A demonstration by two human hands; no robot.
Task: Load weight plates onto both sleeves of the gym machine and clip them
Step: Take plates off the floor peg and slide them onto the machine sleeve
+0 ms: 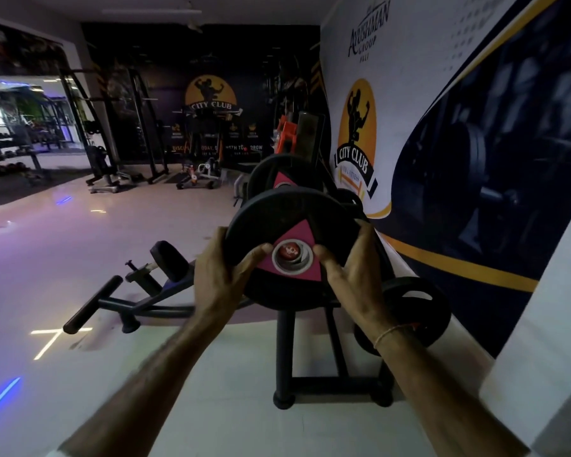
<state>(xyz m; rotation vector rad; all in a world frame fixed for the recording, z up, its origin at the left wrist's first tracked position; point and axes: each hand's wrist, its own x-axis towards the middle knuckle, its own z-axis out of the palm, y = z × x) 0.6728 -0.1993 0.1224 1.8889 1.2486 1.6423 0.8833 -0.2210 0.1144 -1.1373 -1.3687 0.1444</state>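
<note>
Two hands on it: your left hand (223, 275) and right hand (355, 272) grip the weight plate (277, 219) by its sides, hole already over the sleeve (289, 253) end. Keep it square and push it straight home.

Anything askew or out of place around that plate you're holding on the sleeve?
Nothing stands out. Both hands, left hand and right hand, grip the black plate squarely, its hole around the sleeve end. No clip is visible on it yet.
</note>
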